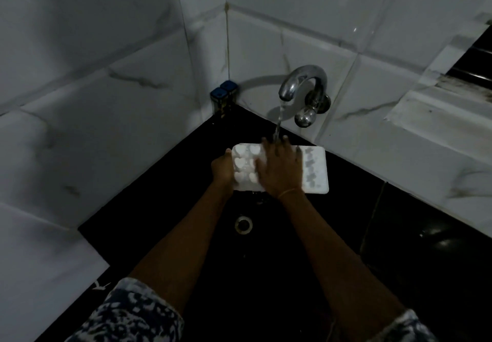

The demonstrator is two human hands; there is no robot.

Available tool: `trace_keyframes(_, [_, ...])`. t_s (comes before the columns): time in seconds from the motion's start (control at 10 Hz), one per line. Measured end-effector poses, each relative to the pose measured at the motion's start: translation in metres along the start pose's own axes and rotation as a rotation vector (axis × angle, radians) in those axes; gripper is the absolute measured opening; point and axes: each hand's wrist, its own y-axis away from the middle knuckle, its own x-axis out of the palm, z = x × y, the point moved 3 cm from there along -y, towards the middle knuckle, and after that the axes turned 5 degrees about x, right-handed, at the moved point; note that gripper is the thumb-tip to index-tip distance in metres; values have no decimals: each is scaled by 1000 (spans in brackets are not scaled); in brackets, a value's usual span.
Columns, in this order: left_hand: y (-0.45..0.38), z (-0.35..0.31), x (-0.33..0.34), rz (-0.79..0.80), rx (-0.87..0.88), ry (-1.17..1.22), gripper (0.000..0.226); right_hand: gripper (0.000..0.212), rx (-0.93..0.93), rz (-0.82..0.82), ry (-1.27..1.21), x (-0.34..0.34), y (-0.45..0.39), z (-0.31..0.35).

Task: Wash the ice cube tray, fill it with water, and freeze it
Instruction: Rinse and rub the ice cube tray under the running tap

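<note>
Plainly, the ice cube tray [315, 168] sat level over the dark sink [266, 261] under the running tap [302, 83], left hand [222, 168] gripping its end, right hand [282, 166] flat across it with fingers straight and best rubbing each mould; dimness hid the central cells.

The ice cube tray [315, 167] sat over the sink [292, 275], right under the tap [302, 82] on the back wall. Left hand [222, 167] was at its left end, right hand [283, 167] on top (mid-tray). Drain [243, 225] was in front, two containers [223, 96] back in the corner, left of the tap.
</note>
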Motion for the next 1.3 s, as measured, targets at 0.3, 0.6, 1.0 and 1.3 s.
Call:
trace_keyframes(0.3, [-11,-12,-1,-17,235,-28,38,64,138,545,-386,-21,-32,-33])
trace_keyframes(0.6, [-7,-11,9,238,210,-70,22,44,123,477,-439,-13,-36,-24])
trace_keyframes(1.0, [-15,-18,35,446,227,-205,11,58,261,376,-401,-14,-38,-33])
trace_keyframes(1.3, [-35,-9,15,223,-8,-18,24,23,-51,257,-317,-27,-28,-53])
